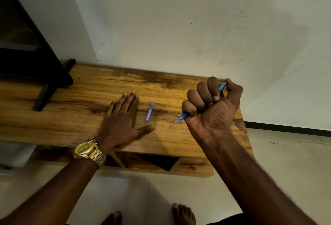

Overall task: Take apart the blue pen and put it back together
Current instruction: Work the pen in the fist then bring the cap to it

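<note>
Head view: right hand (212,106) fists blue pen (183,116); tip down-left.

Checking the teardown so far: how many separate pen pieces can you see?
2: the blue cap lies on the table; the pen body is gripped in the right hand. The fist may hide more.

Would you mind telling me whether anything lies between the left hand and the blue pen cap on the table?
Nothing visible does. The left hand rests flat on the wooden table, and the pen cap lies just beside it across bare wood.
</note>
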Motion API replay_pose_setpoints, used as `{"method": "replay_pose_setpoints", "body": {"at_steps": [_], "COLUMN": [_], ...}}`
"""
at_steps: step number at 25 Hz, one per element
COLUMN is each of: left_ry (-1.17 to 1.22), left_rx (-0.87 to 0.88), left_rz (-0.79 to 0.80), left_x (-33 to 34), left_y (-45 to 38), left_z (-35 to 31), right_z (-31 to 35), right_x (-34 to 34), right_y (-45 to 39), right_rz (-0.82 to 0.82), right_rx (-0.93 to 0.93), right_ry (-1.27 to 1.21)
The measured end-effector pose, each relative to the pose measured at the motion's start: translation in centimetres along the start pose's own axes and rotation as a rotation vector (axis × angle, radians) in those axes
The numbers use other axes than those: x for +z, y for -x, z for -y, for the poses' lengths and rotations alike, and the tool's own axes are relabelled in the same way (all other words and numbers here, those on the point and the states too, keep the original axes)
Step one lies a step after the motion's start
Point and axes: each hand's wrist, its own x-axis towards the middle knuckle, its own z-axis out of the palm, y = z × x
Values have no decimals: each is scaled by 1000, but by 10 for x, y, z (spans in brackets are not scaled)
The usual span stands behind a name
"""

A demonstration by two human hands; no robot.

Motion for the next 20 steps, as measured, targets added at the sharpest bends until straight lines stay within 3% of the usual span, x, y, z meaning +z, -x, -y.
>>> {"method": "replay_pose_setpoints", "body": {"at_steps": [11, 20], "left_ry": [9, 8], "left_rx": [-6, -12], "left_rz": [-2, 8], "left_x": [2, 2], "left_y": [-1, 0], "left_z": [0, 1], "right_z": [2, 3], "right_x": [-2, -4], "right_y": [-2, -3], "right_rz": [-99, -84], "right_rx": [-28, -22], "right_ry": [-9, -14]}}
